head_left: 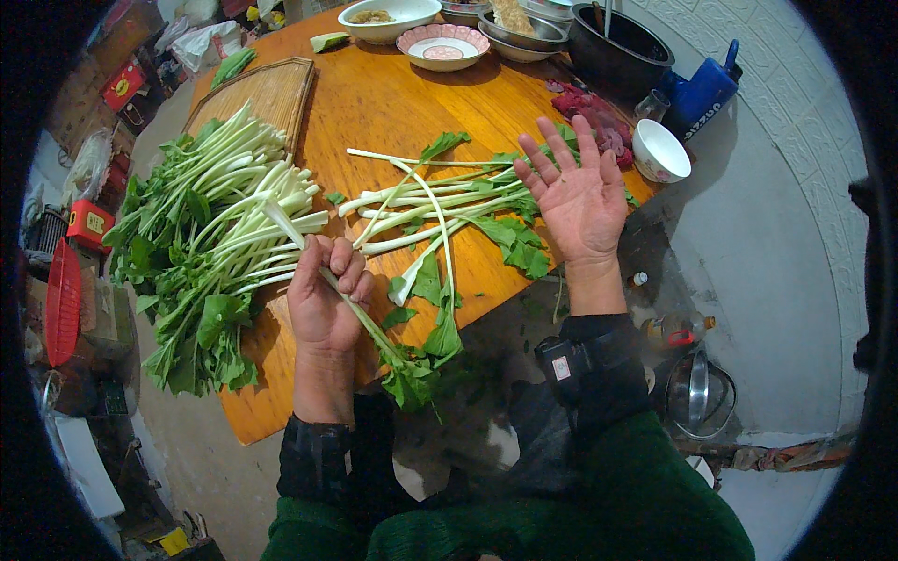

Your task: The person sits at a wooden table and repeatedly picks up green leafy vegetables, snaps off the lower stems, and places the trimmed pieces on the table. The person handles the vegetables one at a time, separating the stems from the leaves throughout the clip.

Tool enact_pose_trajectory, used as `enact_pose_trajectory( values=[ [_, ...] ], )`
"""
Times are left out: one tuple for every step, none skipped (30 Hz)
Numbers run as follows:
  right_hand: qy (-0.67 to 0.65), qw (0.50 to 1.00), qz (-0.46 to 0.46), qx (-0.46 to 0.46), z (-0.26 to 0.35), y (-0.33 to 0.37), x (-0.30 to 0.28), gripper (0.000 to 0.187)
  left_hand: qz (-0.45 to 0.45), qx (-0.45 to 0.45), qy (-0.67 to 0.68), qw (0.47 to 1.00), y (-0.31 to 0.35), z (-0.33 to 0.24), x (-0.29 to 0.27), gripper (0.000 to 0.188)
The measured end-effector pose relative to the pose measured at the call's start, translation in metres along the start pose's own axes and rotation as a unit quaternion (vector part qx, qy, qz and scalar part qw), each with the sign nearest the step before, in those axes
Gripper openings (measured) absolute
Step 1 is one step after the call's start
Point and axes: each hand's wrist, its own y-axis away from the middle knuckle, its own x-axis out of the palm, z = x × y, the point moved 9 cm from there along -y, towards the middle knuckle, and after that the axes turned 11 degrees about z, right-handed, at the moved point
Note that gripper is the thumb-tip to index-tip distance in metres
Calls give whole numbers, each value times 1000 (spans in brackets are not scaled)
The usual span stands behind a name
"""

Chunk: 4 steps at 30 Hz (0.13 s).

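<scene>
Closed round a leafy green stalk (358,311), my left hand (327,294) is over the front part of the wooden table (369,84). The pale stem end points up and left, and the leaves hang past the table's edge. My right hand (577,201) is raised with its palm up and fingers spread, nothing in it. Left of my left hand lies a big pile of leafy greens (210,248), white stems toward the middle. A smaller bunch of greens (412,201) lies between my hands, its leaves partly behind my right hand.
A wooden board (297,89) lies partly under the big pile. Along the far side stand a white dish (374,33), a pink-rimmed bowl (442,61), metal bowls and a black pot (645,56). At right are a white bowl (660,151), a red mesh bag (585,103) and a blue jug (706,93).
</scene>
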Motion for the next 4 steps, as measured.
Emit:
enact_pose_trajectory(
  values=[
    [-4, 1000, 1, -2, 0, 0, 0, 63, -5, 1, -3, 1000, 0, 0, -1, 23],
    [-8, 1000, -6, -4, 1, 0, -1, 64, -7, 2, -3, 1000, 0, 0, -1, 23],
    [-7, 1000, 4, -5, 1, 0, 0, 65, -8, 3, -4, 1000, 0, 0, -1, 24],
    [-5, 1000, 2, -7, 2, 0, 0, 65, -6, 5, 1, 1000, 0, 0, 0, 24]
  ],
)
